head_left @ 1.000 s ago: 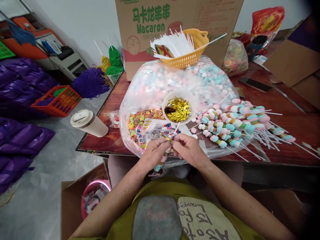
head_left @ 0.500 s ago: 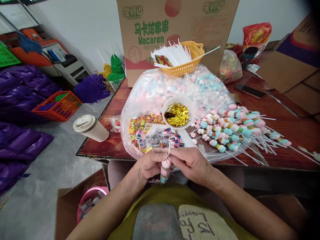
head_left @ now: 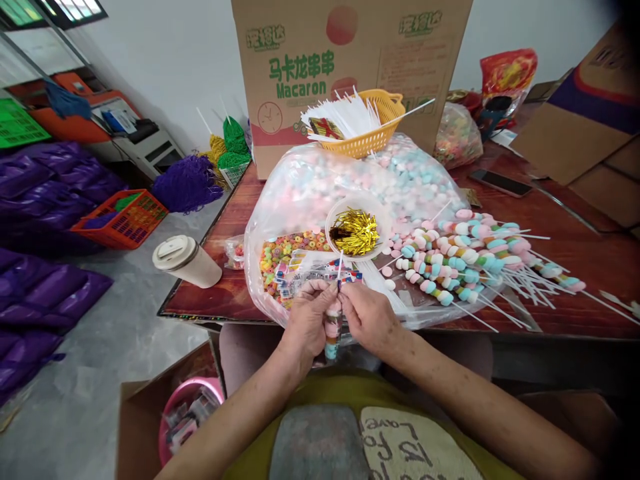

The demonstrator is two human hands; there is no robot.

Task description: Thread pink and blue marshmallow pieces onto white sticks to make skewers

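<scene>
Just in front of the table edge, a marshmallow candy skewer [head_left: 332, 337] with pink, brown and blue pieces hangs candy end down, in what looks like a clear wrapper. Its white stick points up between my hands. My left hand [head_left: 309, 320] is closed around its upper part, thumb near the stick. My right hand [head_left: 370, 319] pinches at the wrapper's neck beside the stick; whether a small tie is between those fingers is hidden. Just beyond lie printed clear wrappers [head_left: 317, 270] and a tub of gold twist ties [head_left: 356, 230].
A large bag of marshmallows [head_left: 320, 180] spreads over the table, with ring candies [head_left: 280, 257] at its left. Finished-looking skewers [head_left: 450, 260] pile up at right. A yellow basket [head_left: 373, 137] holds white sticks. A white cup [head_left: 187, 260] stands near the left edge; a pink basin [head_left: 167, 413] sits below.
Both hands have risen slightly toward the table with the skewer, and the fingers have drawn in closer around its neck. The view has shifted a little.
</scene>
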